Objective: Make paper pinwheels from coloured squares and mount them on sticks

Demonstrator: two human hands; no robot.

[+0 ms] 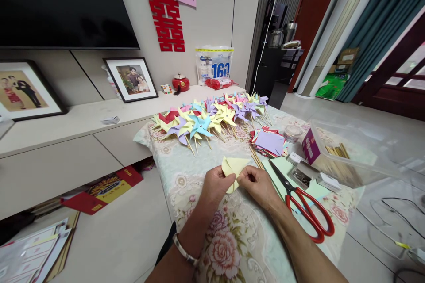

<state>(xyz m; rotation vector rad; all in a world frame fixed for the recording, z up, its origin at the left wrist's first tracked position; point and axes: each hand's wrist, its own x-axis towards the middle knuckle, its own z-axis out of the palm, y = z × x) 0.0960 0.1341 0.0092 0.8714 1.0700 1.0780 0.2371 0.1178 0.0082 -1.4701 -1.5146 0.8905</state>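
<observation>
A pale yellow folded paper piece (pixel 233 168) lies over the floral tablecloth (pixel 232 239). My left hand (pixel 216 184) pinches its left edge, fingers closed on it. My right hand (pixel 257 184) pinches its right lower edge, fingers closed too. Both hands meet at the paper's bottom corner. Red-handled scissors (pixel 307 210) lie just right of my right hand. A few thin wooden sticks (pixel 256 158) rest beside the paper.
Several finished paper pinwheels (pixel 212 117) lie in a row at the table's far end. A stack of coloured paper squares (pixel 269 142), a tape roll (pixel 292 132), small boxes (pixel 300 177) and a clear plastic tub (pixel 345 154) with sticks sit at right. A low cabinet (pixel 66 141) runs along the left.
</observation>
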